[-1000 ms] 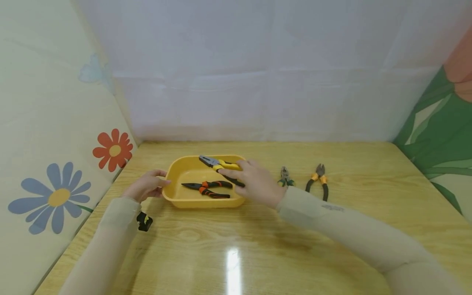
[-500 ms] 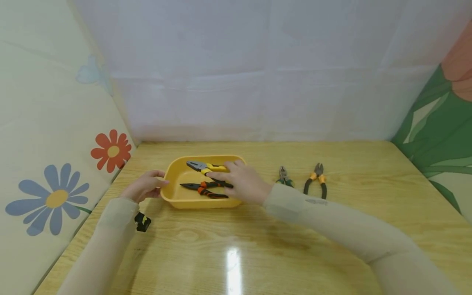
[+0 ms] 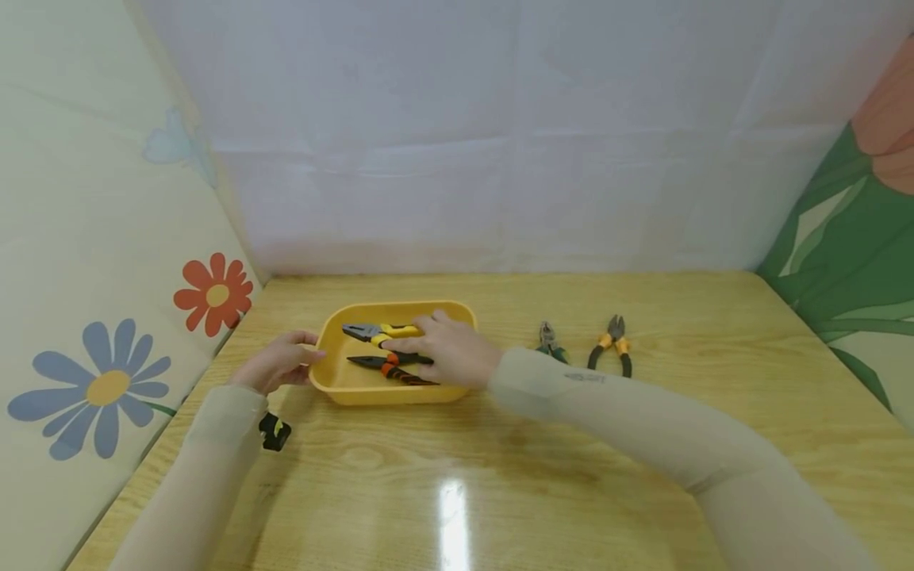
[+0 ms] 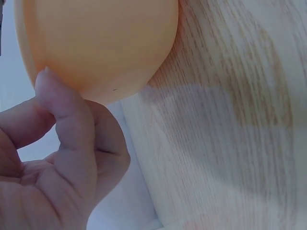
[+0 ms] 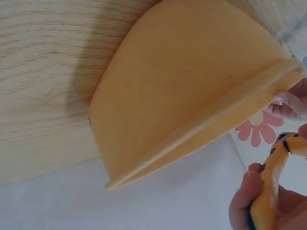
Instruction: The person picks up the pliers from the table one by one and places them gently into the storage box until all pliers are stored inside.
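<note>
My left hand [image 3: 277,364] pinches the left rim of a yellow plastic basin [image 3: 393,396], thumb inside and fingers outside, as the left wrist view also shows. Over the basin's right side, my right hand [image 3: 455,346] holds combination pliers [image 3: 366,331] by their yellow and black handles, with the jaws pointing left. Below them in the head view, long-nose pliers [image 3: 371,362] with orange and black handles lie inside the basin, their handle ends partly hidden by the right hand. In the right wrist view, the fingers grip the yellow handle [image 5: 268,191] beside the basin's rim.
To the right on the wooden table [image 3: 357,492] lie small pliers [image 3: 547,337] with green handles, partly behind the right sleeve. Beside them are diagonal cutters [image 3: 616,333] with orange and black handles. A white cloth wall stands behind the table, flowered cloths at both sides.
My right hand has moved left and down into the basin with the combination pliers, which now sit lower and nearer the long-nose pliers. The left hand has stayed on the rim.
</note>
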Demonstrator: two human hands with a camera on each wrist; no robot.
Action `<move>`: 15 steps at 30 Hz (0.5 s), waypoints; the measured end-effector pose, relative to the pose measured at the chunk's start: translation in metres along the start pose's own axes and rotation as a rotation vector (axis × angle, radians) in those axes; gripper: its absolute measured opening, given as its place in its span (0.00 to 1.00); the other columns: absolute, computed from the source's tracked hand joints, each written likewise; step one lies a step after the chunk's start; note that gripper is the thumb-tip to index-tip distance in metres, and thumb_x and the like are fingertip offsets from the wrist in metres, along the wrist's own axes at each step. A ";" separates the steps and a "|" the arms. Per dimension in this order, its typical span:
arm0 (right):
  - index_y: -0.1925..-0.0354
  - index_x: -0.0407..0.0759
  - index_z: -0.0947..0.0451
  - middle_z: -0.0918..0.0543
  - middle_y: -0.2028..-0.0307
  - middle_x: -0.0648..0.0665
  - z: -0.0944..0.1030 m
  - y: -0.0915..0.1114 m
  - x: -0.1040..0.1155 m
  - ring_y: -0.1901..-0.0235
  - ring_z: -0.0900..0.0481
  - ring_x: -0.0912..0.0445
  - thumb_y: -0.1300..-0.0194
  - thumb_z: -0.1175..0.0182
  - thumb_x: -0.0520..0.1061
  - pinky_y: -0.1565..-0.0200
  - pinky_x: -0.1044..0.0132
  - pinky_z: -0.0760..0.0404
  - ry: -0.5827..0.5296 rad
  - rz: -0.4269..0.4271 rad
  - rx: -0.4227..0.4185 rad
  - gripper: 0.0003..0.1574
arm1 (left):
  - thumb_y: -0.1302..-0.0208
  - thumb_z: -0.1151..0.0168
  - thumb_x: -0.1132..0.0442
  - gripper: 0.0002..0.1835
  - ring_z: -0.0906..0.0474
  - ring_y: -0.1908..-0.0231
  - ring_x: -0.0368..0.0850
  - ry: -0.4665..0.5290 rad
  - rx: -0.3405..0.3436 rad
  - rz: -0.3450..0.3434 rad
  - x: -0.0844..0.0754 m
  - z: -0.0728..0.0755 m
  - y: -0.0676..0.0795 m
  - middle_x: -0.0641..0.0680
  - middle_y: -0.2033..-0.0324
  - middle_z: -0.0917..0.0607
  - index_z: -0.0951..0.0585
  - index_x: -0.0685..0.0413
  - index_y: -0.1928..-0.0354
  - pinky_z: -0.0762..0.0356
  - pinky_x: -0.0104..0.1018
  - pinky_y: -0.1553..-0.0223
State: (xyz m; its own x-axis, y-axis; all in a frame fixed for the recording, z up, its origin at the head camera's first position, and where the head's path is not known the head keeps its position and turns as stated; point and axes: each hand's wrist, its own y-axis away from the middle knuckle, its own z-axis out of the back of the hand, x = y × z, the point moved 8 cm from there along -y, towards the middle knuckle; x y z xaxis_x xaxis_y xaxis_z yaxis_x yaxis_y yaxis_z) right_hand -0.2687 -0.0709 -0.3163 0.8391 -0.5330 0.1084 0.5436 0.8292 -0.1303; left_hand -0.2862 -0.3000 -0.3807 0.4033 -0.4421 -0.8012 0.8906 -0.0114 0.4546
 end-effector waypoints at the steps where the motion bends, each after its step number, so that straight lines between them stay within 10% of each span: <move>1: 0.29 0.61 0.30 0.23 0.41 0.38 -0.001 -0.001 0.000 0.51 0.26 0.47 0.29 0.36 0.47 0.55 0.56 0.21 0.003 0.005 0.006 0.33 | 0.24 0.49 0.67 0.22 0.23 0.75 0.37 0.001 0.001 0.002 0.001 0.000 0.000 0.53 0.65 0.23 0.41 0.72 0.36 0.20 0.28 0.69; 15: 0.31 0.62 0.27 0.23 0.40 0.40 -0.010 -0.020 0.003 0.54 0.27 0.50 0.31 0.37 0.46 0.59 0.60 0.24 0.086 0.140 0.055 0.31 | 0.24 0.49 0.66 0.22 0.24 0.74 0.37 -0.012 -0.001 0.000 0.002 0.000 -0.001 0.53 0.64 0.23 0.41 0.72 0.36 0.21 0.28 0.69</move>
State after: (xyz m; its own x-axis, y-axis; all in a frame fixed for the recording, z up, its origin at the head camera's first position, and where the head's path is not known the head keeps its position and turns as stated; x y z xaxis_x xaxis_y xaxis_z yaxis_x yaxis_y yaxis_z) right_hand -0.2771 -0.0906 -0.3228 0.9065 -0.4222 0.0081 0.4214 0.9030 -0.0836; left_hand -0.2860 -0.3010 -0.3826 0.4008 -0.4527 -0.7965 0.8909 -0.0102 0.4542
